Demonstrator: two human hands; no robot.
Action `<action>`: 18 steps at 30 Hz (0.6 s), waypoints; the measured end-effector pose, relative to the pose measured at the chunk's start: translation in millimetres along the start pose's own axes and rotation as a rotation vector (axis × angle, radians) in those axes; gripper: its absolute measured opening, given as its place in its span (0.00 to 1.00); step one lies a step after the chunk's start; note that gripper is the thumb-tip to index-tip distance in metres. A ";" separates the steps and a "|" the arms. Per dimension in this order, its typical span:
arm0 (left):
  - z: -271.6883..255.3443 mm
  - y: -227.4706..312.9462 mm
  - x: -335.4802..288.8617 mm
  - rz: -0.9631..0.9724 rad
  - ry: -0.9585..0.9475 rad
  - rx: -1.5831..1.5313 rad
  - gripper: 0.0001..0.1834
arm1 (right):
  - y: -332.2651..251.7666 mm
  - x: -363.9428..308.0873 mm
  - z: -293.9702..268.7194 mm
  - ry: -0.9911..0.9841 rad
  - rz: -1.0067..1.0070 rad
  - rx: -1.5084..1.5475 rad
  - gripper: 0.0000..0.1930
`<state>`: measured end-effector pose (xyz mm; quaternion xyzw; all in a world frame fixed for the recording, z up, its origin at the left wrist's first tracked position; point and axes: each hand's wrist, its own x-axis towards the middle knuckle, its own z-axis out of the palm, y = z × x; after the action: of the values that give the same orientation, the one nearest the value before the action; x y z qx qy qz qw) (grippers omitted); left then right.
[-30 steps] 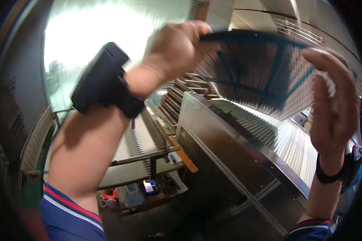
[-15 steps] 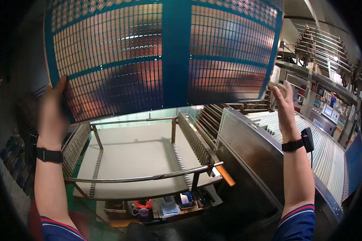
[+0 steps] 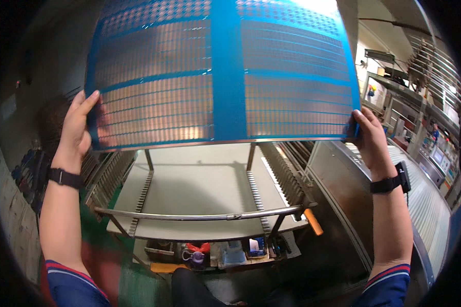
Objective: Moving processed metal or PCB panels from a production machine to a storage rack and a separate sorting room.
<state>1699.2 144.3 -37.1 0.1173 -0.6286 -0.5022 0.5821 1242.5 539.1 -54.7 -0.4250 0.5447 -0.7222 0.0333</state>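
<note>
One blue-and-copper panel (image 3: 225, 77), up at 12 o'clock, is hanging in the air; its top is running out of view. Four gridded copper blocks are showing, two each side of one wide blue centre band, with two round-patterned blocks above being cut off.

Two hands are holding it. Left hand (image 3: 78, 125), between 9 and 10 o'clock: fingers are gripping the left edge near the lower corner, thumb lying on the front. Right hand (image 3: 372, 135), about 3 o'clock: fingers are closing round the right edge, also near the lower corner. Two dark wristbands (image 3: 65, 178), one per wrist.

Panel's lower edge is running nearly level, left corner sitting slightly lower. Below, at 6 o'clock, one metal rack (image 3: 205, 216) is standing on a pale bench (image 3: 205, 187). Two toothed strips (image 3: 257, 202) are lining the bench, wide room opening between them; one front rail is crossing nearer the person. Height gap from panel to rack: can't tell.

One roller conveyor (image 3: 420, 194) is sloping away at 4 o'clock, right forearm overlapping its near edge. One purple cup (image 3: 197, 259) is sitting under the bench, between 6 and 7.
</note>
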 end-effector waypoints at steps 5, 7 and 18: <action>-1.7 -29.6 25.6 0.060 -0.084 0.163 0.14 | 40.2 32.1 -4.4 -0.007 0.094 -0.095 0.18; -1.9 -48.8 43.1 -0.048 -0.066 0.351 0.21 | 63.8 43.5 5.1 0.046 0.109 -0.075 0.18; -17.4 -149.8 124.0 -0.180 -0.070 0.535 0.27 | 155.6 133.7 54.8 0.118 0.026 -0.088 0.20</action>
<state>1611.9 -25.2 -79.2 0.3047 -0.7454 -0.3722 0.4615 1128.4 366.2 -101.7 -0.3758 0.5822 -0.7209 -0.0080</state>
